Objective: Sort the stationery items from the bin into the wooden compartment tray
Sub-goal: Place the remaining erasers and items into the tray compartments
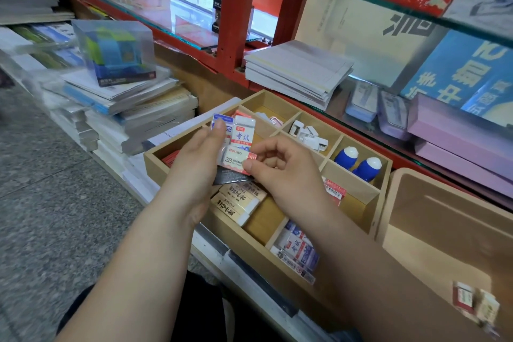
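- Left hand (194,158): held above the tray. My thumb presses on a fan of eraser packs (243,133) and my fingers sit behind them. The fan includes a blue-and-white pack, a white pack with a red label and a black one at the bottom.
- Right hand (283,172): thumb and forefinger pinch the 2B eraser pack (236,159), which is red and white. It lies at the lower edge of the fan and touches it. My other fingers are curled in.
- Wooden compartment tray (358,197): directly under both hands, divided into open compartments.
- Beige erasers (238,200): two side by side in a middle compartment, just below my left wrist.
- Blue-and-white erasers (298,251): piled in the near compartment, under my right forearm.
- White plastic pieces (308,133): heaped in a far-row compartment. I cannot tell what kind they are.
- Blue bottles (358,162): two with white caps, side by side in the far right compartment.
- Red-labelled pack (336,191): in the compartment beside my right wrist, partly hidden.
- Bin (444,203): wooden, just right of the tray.
- Small erasers (463,298): two at the bin's near end, blurred.
- Paper stack (299,69): behind the tray.
- Clear box (116,53): on top of book stacks to the left.
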The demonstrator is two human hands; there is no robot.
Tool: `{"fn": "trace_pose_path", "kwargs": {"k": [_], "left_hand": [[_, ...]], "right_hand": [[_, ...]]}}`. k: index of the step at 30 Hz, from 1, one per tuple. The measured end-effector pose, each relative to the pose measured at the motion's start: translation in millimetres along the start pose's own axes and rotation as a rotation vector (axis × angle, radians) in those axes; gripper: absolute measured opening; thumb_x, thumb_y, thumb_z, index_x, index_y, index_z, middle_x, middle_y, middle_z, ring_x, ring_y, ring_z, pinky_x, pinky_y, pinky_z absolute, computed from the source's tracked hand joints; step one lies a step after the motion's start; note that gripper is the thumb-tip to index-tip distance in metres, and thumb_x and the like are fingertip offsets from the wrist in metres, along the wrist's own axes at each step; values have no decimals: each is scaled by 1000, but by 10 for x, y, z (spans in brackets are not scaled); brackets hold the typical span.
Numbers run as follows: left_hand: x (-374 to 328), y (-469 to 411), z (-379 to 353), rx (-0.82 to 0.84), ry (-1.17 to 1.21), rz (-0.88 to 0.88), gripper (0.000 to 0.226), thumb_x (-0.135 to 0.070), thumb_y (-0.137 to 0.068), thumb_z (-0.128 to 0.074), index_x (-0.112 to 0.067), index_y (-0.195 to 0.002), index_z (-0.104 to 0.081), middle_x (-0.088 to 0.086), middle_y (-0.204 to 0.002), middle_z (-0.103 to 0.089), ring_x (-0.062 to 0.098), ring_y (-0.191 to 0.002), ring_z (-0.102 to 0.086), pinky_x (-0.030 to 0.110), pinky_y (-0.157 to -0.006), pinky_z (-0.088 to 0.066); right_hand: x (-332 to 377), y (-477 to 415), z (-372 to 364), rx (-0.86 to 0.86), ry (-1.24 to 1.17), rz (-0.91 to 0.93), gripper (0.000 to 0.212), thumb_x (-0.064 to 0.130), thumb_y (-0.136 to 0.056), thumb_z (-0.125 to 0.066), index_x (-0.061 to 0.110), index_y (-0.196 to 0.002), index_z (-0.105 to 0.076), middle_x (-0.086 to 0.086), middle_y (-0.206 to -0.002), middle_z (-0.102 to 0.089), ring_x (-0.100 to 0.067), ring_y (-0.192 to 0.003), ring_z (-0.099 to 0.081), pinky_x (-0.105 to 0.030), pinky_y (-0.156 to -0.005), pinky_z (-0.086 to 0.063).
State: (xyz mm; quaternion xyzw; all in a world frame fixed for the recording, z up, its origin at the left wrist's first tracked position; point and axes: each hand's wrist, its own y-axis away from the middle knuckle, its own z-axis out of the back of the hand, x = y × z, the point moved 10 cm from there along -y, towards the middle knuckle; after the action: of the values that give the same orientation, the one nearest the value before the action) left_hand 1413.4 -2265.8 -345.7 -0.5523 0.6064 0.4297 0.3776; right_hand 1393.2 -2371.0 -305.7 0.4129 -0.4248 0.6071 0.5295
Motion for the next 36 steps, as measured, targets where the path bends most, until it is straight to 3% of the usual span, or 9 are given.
{"fn": "trace_pose_path", "kwargs": {"k": [6,18,21,23,25,27,29,33,36], "left_hand": [[-11,12,-80,-9,30,-21,15,-28,-91,-49,-22,-87,-62,-6,-66,-71,8,-63,-68,29,-70,-54],[230,20,-474,15,126,62,15,-15,-85,-57,-17,-100,-61,1,-87,-68,16,-79,-64,30,-74,-49],[269,10,-516,-2,114,70,14,-15,-86,-57,-22,-98,-60,-3,-84,-67,9,-69,-62,20,-56,-48],[253,3,-541,-3,68,43,13,-16,-87,-57,-23,-97,-60,-6,-76,-65,2,-53,-53,12,-40,-38],[238,-10,-568,-3,1,-4,19,-16,-87,-56,-20,-106,-58,-6,-79,-64,4,-56,-52,13,-41,-35],[244,-23,-567,-28,-89,-40,23,-17,-88,-56,-22,-110,-56,-5,-87,-64,6,-67,-54,17,-48,-38],[271,-31,-574,-38,-120,-39,25,-16,-88,-57,-22,-112,-55,-4,-93,-64,9,-71,-56,15,-44,-42],[313,-29,-605,4,-123,7,24,-16,-87,-57,-23,-110,-55,-3,-93,-64,11,-73,-58,17,-50,-44],[317,-18,-644,55,-140,2,26,-17,-86,-58,-23,-111,-56,-2,-95,-66,11,-76,-60,19,-53,-45]], "right_hand": [[-105,20,151,-54,-262,-63,17,0,-82,-58,15,-78,-52,0,-80,-59,-5,-65,-58,-10,-57,-51],[-447,162,609,-131,-603,-236,9,1,-83,-54,10,-83,-52,-10,-85,-65,-11,-65,-69,-18,-60,-57],[-477,214,936,-245,-377,-203,10,6,-83,-57,16,-82,-55,-7,-94,-65,-14,-80,-67,-21,-66,-56],[-446,260,1284,-393,-80,-132,15,9,-82,-60,21,-77,-54,1,-83,-63,-9,-74,-63,-11,-59,-51],[-415,309,1537,-492,172,-63,24,8,-82,-62,25,-70,-49,6,-72,-56,-5,-64,-54,-4,-48,-42],[-417,314,1578,-461,434,-39,28,9,-82,-62,27,-69,-45,9,-75,-52,-3,-66,-50,-5,-52,-42],[-439,289,1526,-392,618,-9,23,11,-83,-61,24,-72,-45,12,-79,-49,-3,-70,-50,-8,-57,-41],[-486,225,1473,-347,716,-17,12,13,-84,-60,18,-80,-50,4,-85,-54,-13,-79,-55,-25,-69,-44],[-499,247,1523,-414,582,-24,18,12,-83,-61,21,-75,-48,2,-88,-57,-13,-82,-57,-25,-72,-49]]}}
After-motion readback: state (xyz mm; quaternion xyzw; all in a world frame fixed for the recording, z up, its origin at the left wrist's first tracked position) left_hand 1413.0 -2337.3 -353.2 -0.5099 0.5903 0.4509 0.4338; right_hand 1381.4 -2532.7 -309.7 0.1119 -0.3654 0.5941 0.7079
